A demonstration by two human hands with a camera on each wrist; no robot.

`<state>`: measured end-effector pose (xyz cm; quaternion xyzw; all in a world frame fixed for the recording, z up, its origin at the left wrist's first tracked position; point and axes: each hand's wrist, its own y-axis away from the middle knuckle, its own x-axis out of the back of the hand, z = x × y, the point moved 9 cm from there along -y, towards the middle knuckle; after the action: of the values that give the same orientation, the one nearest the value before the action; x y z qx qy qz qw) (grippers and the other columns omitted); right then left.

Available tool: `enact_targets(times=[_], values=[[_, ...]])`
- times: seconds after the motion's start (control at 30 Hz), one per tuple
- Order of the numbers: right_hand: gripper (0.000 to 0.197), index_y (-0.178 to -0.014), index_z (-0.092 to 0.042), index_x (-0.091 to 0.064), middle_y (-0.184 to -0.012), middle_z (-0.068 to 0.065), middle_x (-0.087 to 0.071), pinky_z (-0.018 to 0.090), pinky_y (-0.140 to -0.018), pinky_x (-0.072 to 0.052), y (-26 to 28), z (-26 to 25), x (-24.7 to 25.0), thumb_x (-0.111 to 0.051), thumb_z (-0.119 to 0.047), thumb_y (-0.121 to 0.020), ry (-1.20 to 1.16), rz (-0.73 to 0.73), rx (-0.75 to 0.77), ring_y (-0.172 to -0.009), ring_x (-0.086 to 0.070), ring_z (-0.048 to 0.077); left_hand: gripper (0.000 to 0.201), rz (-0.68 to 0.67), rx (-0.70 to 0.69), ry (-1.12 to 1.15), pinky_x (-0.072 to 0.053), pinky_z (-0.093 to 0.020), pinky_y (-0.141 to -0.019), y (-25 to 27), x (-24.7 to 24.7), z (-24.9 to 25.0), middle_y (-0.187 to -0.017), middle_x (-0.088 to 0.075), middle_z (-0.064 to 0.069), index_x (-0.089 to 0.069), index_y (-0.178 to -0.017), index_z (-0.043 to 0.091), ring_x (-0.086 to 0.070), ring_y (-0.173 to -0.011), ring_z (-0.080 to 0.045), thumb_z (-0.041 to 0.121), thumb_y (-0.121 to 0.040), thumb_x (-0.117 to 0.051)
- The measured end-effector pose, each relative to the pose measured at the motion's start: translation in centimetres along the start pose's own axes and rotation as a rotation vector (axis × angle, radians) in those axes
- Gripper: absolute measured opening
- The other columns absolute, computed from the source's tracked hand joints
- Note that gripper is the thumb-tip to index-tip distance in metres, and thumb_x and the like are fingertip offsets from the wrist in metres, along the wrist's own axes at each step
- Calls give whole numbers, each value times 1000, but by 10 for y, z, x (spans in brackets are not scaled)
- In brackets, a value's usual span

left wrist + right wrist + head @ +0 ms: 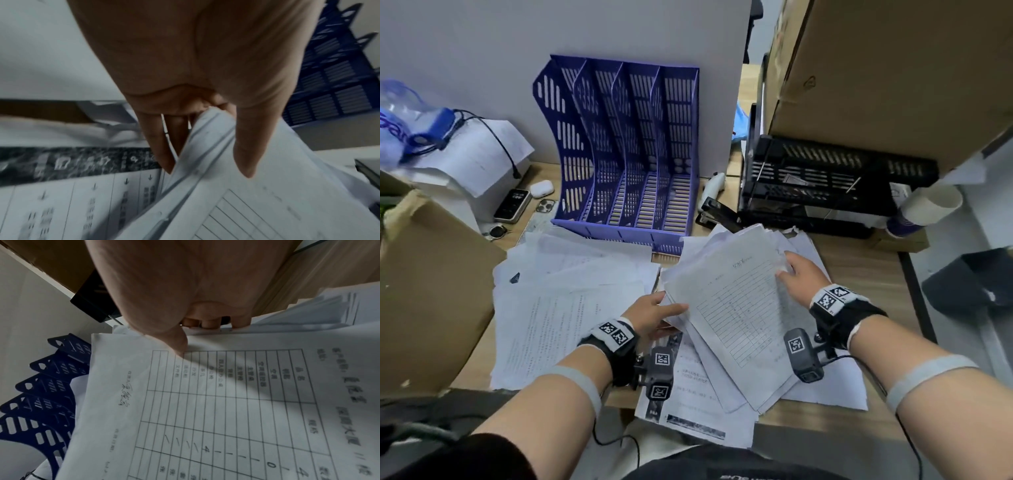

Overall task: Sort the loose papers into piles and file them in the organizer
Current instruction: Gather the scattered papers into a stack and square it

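Observation:
A stack of white sheets topped by a ruled table form (736, 298) is held tilted above the desk between both hands. My left hand (654, 313) pinches its lower left edge, thumb on top and fingers underneath (205, 146). My right hand (796, 274) grips the stack's far right edge, thumb on the form (180, 344) and fingers curled behind. More loose papers (565, 308) lie spread over the desk to the left and under the stack. The blue organizer (626, 150) stands behind them with its slots showing no paper.
A black stapler (717, 210) lies right of the organizer. Black stacked trays (825, 185) and a large cardboard box (893, 75) fill the right rear. Another cardboard box (428, 294) is at the left, with a phone (513, 205) and an earbud case (541, 188) behind it.

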<state>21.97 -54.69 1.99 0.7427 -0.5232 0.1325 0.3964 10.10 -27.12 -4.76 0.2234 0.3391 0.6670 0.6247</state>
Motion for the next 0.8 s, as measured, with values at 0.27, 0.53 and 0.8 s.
enact_targets(times=[0.27,0.53,0.8], values=[[30,-123,-19,-60,-119,4,-66,32,-90,-46,8,-22,17,-47,-15,-96,-152,104,47,-111,-60,24,41,-127,-188,307,-55,-42,-92,17,-35,23,-119,-71,-15,-68,-119,7,-69,-109,-29,13,-79,-78],[53,-132,-14,-45,-116,-6,-62,21,-94,-45,21,-45,47,-64,1,-85,-445,208,147,-110,-59,10,52,-80,-636,27,-56,-34,-91,58,-57,142,-107,-74,-8,-65,-116,7,-69,-98,-18,-1,-68,-84],[75,-141,-18,-41,-130,5,-60,22,-90,-54,39,-71,98,-66,9,-76,-697,338,332,-117,-59,15,41,-172,-813,-239,-51,-40,-97,86,-79,199,-118,-69,-24,-70,-118,8,-67,-100,-25,8,-79,-81]])
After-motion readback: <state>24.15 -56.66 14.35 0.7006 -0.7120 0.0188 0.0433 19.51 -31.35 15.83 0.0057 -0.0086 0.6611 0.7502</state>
